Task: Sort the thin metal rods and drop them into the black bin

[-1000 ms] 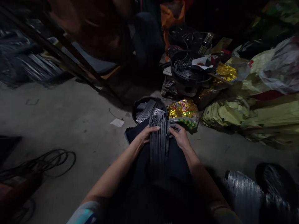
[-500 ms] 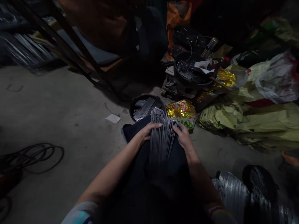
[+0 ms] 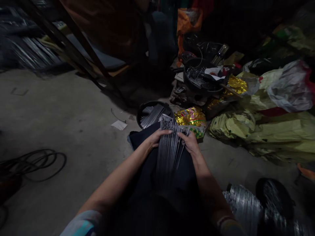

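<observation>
A fanned bundle of thin metal rods (image 3: 168, 150) lies over my lap, its far ends pointing away from me. My left hand (image 3: 157, 137) grips the bundle's left side, thumb across the top. On the right side, my right hand (image 3: 188, 139) is closed on the rods, its thumb pressing near the middle; a few rods splay out beside it. The fingers underneath are hidden. Just beyond the rods stands a dark round tub (image 3: 140, 113) with more rods (image 3: 154, 116) in it.
A gold snack packet (image 3: 190, 116) lies right of the tub. Farther back a black pan (image 3: 189, 82) holds metal bits. Yellowish sacks (image 3: 270, 131) fill the right. Shiny rod bundles (image 3: 246, 203) lie lower right. A cable coil (image 3: 46, 164) and a paper scrap (image 3: 119, 125) are on the floor.
My right thumb has moved left across the rods, closer to my left thumb. My left hand keeps its hold, and the bundle stays over my lap.
</observation>
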`<action>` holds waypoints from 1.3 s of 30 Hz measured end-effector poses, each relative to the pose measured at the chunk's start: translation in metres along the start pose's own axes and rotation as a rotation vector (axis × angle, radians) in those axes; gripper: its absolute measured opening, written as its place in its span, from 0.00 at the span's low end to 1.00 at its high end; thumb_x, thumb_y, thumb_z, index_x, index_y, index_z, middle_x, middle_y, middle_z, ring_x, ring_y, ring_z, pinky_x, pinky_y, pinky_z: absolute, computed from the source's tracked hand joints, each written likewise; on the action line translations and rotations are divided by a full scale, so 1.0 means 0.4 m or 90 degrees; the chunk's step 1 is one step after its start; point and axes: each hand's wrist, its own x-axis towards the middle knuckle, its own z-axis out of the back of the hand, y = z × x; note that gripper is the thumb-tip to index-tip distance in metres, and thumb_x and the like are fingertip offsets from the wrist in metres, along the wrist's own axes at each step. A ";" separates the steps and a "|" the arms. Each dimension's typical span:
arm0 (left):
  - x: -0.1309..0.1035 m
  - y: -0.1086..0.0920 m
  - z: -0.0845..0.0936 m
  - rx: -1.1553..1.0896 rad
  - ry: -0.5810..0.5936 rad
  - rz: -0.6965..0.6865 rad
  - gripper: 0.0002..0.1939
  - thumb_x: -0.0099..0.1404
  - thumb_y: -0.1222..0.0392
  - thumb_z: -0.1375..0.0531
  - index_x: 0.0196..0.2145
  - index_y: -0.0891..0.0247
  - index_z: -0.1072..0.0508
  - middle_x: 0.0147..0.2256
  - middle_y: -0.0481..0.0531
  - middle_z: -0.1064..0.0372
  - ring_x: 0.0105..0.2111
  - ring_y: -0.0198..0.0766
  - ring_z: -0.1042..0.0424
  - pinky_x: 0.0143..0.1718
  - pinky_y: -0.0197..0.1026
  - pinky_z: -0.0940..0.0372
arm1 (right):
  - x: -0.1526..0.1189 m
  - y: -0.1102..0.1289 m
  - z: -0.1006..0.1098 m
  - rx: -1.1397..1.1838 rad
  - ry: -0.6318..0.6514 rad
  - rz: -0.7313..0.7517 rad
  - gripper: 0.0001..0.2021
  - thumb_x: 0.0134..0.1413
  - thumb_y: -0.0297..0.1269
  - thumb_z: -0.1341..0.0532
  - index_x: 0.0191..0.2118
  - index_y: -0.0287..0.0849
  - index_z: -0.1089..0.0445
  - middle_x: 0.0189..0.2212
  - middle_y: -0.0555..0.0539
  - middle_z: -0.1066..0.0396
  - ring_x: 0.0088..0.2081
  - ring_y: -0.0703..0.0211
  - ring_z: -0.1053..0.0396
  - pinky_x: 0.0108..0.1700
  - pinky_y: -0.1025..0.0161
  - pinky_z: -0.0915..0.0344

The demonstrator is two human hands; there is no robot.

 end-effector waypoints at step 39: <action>0.004 -0.005 -0.004 -0.018 -0.021 -0.003 0.15 0.52 0.67 0.36 0.39 0.74 0.24 0.30 0.62 0.21 0.25 0.44 0.22 0.31 0.41 0.26 | 0.002 -0.015 -0.016 0.029 -0.012 0.057 0.13 0.42 0.42 0.30 0.26 0.42 0.33 0.19 0.57 0.38 0.18 0.70 0.45 0.20 0.70 0.47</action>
